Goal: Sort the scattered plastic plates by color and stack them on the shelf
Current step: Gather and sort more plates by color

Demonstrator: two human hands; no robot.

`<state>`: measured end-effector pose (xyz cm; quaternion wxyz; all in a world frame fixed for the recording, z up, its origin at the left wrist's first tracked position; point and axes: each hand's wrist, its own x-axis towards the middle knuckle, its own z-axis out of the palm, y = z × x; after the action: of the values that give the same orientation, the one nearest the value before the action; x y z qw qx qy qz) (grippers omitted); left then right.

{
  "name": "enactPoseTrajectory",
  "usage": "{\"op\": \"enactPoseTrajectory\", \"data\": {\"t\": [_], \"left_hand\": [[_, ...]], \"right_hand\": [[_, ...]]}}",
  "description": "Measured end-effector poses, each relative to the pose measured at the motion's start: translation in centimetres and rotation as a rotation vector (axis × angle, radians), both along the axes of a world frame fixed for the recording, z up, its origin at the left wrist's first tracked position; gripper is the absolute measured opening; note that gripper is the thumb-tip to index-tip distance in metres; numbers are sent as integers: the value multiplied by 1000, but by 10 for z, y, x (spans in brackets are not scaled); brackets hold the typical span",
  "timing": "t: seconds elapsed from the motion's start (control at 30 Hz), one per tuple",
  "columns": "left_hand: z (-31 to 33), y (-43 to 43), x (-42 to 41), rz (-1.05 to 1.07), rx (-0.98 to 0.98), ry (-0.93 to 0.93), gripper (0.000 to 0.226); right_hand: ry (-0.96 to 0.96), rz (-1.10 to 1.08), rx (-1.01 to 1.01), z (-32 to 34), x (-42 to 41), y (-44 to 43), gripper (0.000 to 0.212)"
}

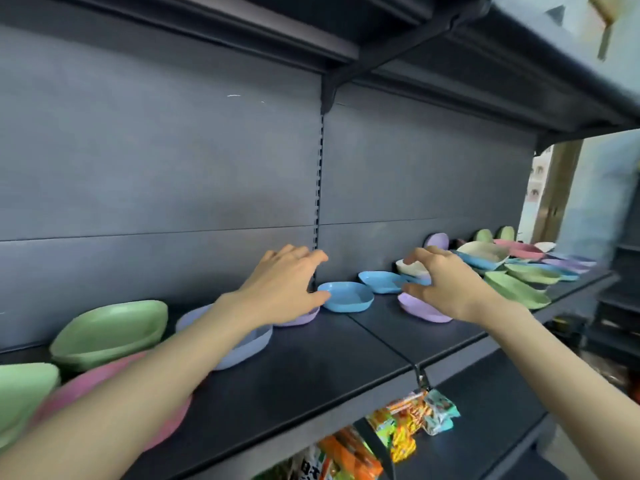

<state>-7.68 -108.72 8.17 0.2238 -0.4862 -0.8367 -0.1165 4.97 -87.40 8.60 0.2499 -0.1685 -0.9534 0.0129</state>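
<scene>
The shallow sky-blue square plastic plate (346, 296) sits mid-way along the dark metal shelf (311, 358), toward its far side; the left hand (285, 284) reaches it, fingers spread, thumb by its left rim; the right hand (446, 280) hovers just right, fingers loosely bent, apart, gripping nothing; the plate looks light, stiff, slick; pinch the raised rim.

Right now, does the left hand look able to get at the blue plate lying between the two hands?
Probably yes. The left hand hovers open right beside the blue plate, its thumb close to the plate's left rim; nothing lies on the plate or between them.
</scene>
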Motion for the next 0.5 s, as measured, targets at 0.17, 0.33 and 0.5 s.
{"op": "enactPoseTrajectory", "data": {"t": [0.17,0.33,0.5], "left_hand": [[-8,94,39,-42,5,-51,50],[-1,162,53,-54,-1,-43,48],[16,217,41,-65,40,-44,52]], "right_hand": [[-2,-16,94,-3,50,84,34],[-14,-34,-12,6,62,150,37],[37,-25,8,11,46,209,41]]}}
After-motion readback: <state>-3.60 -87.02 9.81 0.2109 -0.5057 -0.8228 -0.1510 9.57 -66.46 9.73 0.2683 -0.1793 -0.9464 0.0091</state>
